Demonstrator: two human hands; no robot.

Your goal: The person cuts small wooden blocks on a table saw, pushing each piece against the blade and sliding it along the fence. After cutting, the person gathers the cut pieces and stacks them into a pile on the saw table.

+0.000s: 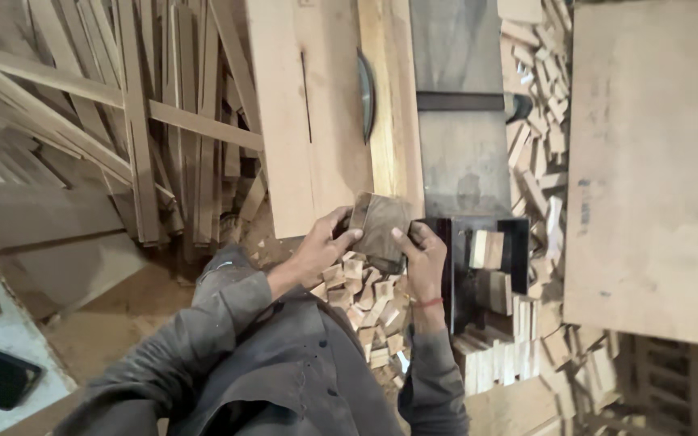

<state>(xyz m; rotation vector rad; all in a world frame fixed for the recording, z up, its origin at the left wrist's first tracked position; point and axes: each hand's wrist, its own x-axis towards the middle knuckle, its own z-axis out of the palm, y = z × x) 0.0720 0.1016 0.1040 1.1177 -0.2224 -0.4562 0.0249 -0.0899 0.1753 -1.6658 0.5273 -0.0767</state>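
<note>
Hands both grasping one dark wood block (380,230) — left hand (322,242) on its left edge, right hand (423,257) at its lower right. Block uncut, short of saw blade (365,94) ahead; cut pieces (365,303) piled below hands, more in black bin (519,242) right.

A wooden block (380,230) sits at the centre, gripped between the left hand (323,242) at its nine o'clock and the right hand (423,250) at its three o'clock. Below the block, at six o'clock, lies a heap of small offcuts (365,307). At twelve o'clock a saw blade (365,95) rises through the saw table (317,121). A box (519,242) holding cut pieces stands at three o'clock, just beside the right hand. Long strips (123,113) are stacked at ten o'clock. A large board (656,178) lies at two o'clock, with scattered scraps (539,121) between it and the table.
</note>
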